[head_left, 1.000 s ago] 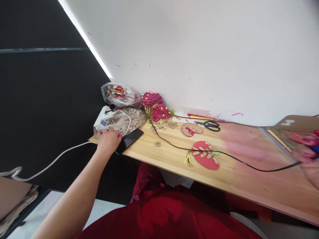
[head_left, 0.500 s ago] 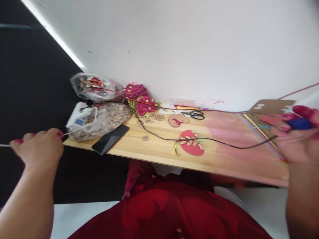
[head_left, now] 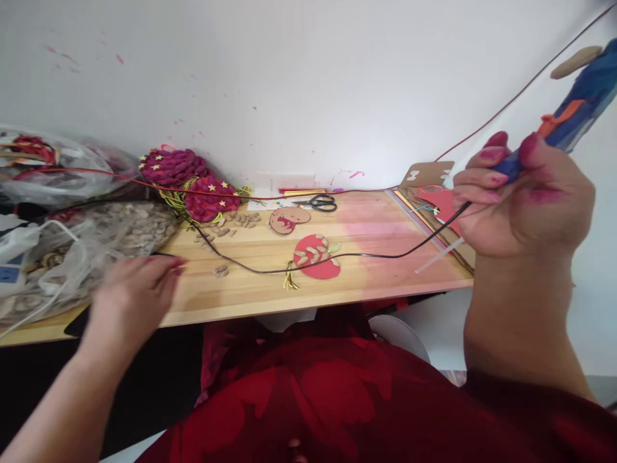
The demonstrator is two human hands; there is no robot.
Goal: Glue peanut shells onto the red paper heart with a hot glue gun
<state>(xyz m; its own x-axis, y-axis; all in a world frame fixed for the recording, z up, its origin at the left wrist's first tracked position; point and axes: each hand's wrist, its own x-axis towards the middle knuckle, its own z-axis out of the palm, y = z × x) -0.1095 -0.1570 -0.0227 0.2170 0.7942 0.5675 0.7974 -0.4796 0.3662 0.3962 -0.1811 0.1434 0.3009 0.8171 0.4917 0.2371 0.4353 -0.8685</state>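
My right hand [head_left: 525,193] is raised at the right, wrapped round a blue hot glue gun [head_left: 585,96] with an orange trigger. A pale glue stick [head_left: 438,256] pokes out below the hand, and a black cord [head_left: 366,255] runs from it leftward across the table. Beside the gun's upper end shows a brown oval piece [head_left: 576,62]. My left hand [head_left: 132,299], slightly blurred, hovers over a dark phone [head_left: 80,321] with its fingers curled together; anything inside them is hidden. Between the hands lies a red card oval [head_left: 322,267] bearing several peanuts [head_left: 315,253] and a gold tassel [head_left: 290,278].
Plastic bags [head_left: 139,228] of shells and scraps fill the left, with a white power strip [head_left: 22,241]. Purple woven pieces with stars [head_left: 173,168], loose peanuts [head_left: 238,222], a heart-marked cutout [head_left: 286,220] and scissors [head_left: 321,202] lie along the wall. Cardboard [head_left: 427,175] stands right.
My left hand has let go of the white cord and moved right, over the phone. My right hand has risen with the glue gun. The view has shifted right.
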